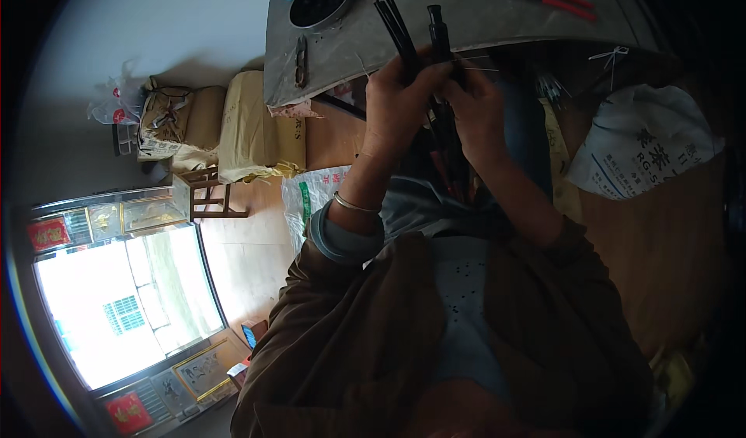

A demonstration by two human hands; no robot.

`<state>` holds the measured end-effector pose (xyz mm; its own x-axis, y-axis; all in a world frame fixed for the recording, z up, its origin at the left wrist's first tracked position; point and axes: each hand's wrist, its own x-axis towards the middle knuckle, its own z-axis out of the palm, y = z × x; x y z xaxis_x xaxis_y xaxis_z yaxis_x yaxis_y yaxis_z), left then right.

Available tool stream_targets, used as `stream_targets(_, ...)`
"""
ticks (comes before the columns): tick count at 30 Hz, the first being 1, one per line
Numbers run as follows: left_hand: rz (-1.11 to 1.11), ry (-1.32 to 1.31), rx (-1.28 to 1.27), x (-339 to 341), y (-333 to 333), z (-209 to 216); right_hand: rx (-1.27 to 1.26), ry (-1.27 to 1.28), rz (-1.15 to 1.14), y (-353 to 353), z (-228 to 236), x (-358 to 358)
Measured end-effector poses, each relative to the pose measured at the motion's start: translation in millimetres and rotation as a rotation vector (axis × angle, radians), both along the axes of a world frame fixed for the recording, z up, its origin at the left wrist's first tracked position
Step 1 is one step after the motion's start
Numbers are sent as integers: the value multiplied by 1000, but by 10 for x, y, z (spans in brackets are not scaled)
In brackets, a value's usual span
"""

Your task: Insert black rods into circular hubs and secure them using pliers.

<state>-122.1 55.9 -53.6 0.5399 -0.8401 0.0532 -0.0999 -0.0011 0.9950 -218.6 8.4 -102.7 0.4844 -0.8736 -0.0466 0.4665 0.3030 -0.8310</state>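
Observation:
Both my hands are raised together at the near edge of a grey table. My left hand (395, 100) is closed around a bundle of thin black rods (396, 30), whose upper ends fan slightly apart. Beside them stands a thicker black rod with a stepped, knob-like end (438, 30). Dark lengths (444, 139) run on below my hands toward my lap. My right hand (478, 108) pinches at the rods close to my left fingertips. Thin pale wire ends (486, 69) stick out to the right from its fingers, which partly hide the grip.
On the grey table (474, 22) are a bowl of small black pieces (318, 20), small snips (301, 61) and red-handled pliers (567, 4). A white sack (641, 146) stands right. Wrapped packages (249, 127) and a wooden stool (210, 197) are at left.

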Motion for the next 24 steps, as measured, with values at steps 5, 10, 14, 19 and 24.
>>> stream_targets(5, 5, -63, 17, -58, 10, 35, -391, 247, -100, -35, -65, -97)
stream_targets(10, 19, 13, -99, -100, 10, -41, -452, 309, -87, -105, 28, -278)
stream_targets(14, 48, -29, -149, -135, 12, -79, -432, 342, 109, -232, 26, -367)
stream_targets(19, 59, -18, -150, -176, 49, -58, -222, 358, 352, -360, 31, -413)
stream_targets(24, 40, 11, -153, -200, 104, -41, -154, 258, 470, -390, 2, -415)
